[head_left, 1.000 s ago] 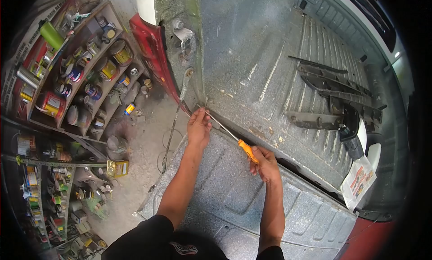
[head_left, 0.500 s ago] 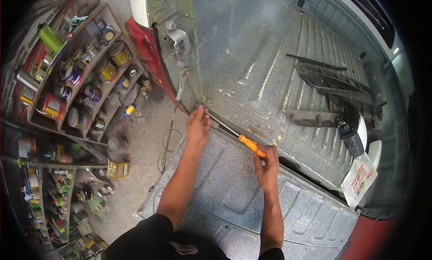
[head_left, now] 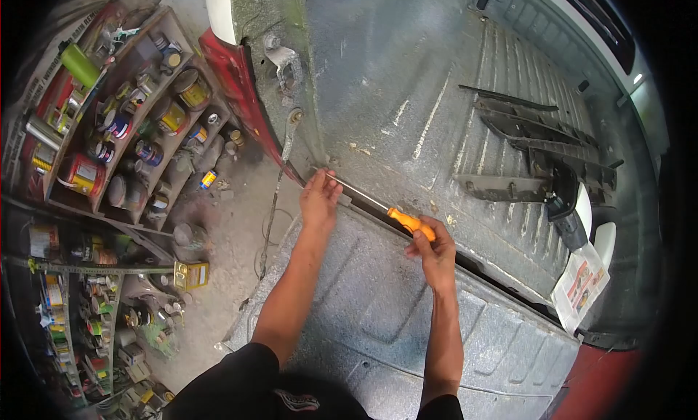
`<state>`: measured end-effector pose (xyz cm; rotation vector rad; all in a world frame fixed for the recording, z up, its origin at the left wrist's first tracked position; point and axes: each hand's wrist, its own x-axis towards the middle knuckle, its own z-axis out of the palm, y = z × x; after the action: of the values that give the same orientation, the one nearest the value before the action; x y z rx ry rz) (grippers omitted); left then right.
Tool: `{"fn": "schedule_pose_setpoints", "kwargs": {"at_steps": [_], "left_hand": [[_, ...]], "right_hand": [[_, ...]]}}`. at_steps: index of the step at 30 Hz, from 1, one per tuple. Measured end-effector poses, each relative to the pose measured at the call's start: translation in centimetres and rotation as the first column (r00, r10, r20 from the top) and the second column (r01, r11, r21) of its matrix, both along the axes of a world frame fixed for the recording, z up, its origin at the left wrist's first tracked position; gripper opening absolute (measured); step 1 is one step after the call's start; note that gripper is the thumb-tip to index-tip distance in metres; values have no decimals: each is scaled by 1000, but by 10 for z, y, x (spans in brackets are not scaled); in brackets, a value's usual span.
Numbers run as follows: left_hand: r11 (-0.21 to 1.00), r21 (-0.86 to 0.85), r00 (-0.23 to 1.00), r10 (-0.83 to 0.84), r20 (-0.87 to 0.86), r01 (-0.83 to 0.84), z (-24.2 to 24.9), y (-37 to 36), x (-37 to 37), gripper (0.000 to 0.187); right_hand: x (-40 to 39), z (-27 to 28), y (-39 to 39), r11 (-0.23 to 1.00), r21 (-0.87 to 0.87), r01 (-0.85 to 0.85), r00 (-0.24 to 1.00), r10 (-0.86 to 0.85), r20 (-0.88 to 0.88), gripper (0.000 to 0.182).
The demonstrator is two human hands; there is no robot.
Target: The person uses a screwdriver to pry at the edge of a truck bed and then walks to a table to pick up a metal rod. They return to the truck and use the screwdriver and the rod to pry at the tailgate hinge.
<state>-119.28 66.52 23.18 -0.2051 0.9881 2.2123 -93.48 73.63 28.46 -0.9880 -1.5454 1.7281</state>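
A screwdriver [head_left: 411, 224] with an orange handle and a long metal shaft lies slantwise over the gap between the truck bed [head_left: 392, 64] and the lowered tailgate [head_left: 378, 274]. My right hand [head_left: 438, 260] grips its handle, thumb below and fingers over the end. At the shaft's far end, my left hand [head_left: 320, 202] is closed, thumb and fingertips pinched around the tip by the bed's left corner. Those fingers hide the tip and whatever it touches. Just beyond them, a metal stay strap [head_left: 290, 133] runs down the bed's side.
Dark trim pieces [head_left: 538, 144] lie in the bed at right, near a printed paper sheet [head_left: 580, 285]. Wooden shelves [head_left: 131, 129] with several paint cans stand at left. A red tail light [head_left: 236, 93] edges the bed's left side. A yellow tin [head_left: 190, 274] is on the left.
My right hand has shifted slightly right and turned, its fingers now further over the handle's end. The screwdriver has moved a little with it. My left hand stays at the tip.
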Motion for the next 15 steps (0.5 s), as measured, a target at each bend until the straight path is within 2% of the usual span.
{"fn": "schedule_pose_setpoints", "kwargs": {"at_steps": [6,9,10,12,15], "left_hand": [[999,-43,1000,-9,-8,8,-1,2,-3,17],[999,-50,1000,11,-27,-12,-3,3,-2,17],[999,-49,1000,9,-23,-10,-4,2,-3,17],[999,-46,1000,4,-17,-5,-5,1,-4,18],[999,-30,1000,-16,-19,16,-5,0,-5,20]], "right_hand": [[0,-16,7,976,215,-32,995,51,-84,34],[2,12,3,997,-46,-66,997,65,-32,33],[5,13,9,954,-251,-165,985,146,-94,32],[9,19,28,720,-593,-361,932,253,-259,29],[-1,38,29,846,-449,-289,928,362,86,28]]}}
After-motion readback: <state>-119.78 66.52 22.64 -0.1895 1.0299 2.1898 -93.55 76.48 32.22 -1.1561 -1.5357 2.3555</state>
